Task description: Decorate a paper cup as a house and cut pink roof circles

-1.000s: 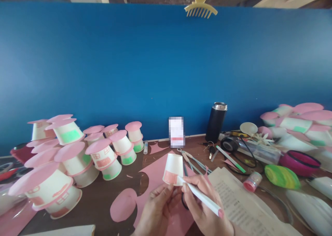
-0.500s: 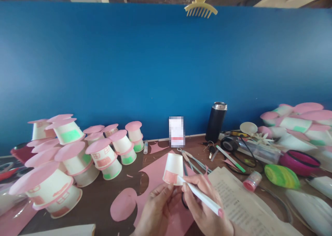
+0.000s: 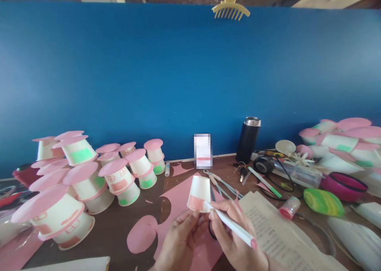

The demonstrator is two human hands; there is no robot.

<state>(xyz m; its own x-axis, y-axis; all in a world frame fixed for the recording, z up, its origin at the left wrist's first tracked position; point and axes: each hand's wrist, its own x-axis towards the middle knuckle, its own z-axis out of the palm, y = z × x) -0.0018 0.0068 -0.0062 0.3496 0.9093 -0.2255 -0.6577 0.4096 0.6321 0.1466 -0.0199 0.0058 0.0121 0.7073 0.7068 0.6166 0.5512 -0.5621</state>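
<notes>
Upside down in front of me is a white paper cup (image 3: 200, 186) with a pink patch coloured on its lower side. My left hand (image 3: 183, 239) grips it by the rim, thumb in front and fingers underneath. In my right hand (image 3: 235, 231) is a white felt-tip pen (image 3: 233, 224) with a pink end, its tip touching the cup at the right edge of the patch. Beneath both hands lies a cut sheet of pink paper (image 3: 178, 201). A pink paper disc (image 3: 142, 234) rests to the left.
Decorated cup stacks (image 3: 119, 179) with pink tops crowd the left, and more cups (image 3: 342, 142) are piled at right. A black flask (image 3: 247, 140), keys (image 3: 243, 173), a green-tipped pen (image 3: 264, 182), compasses (image 3: 223, 183) and printed paper (image 3: 274, 231) lie around. A blue partition (image 3: 172, 76) stands behind.
</notes>
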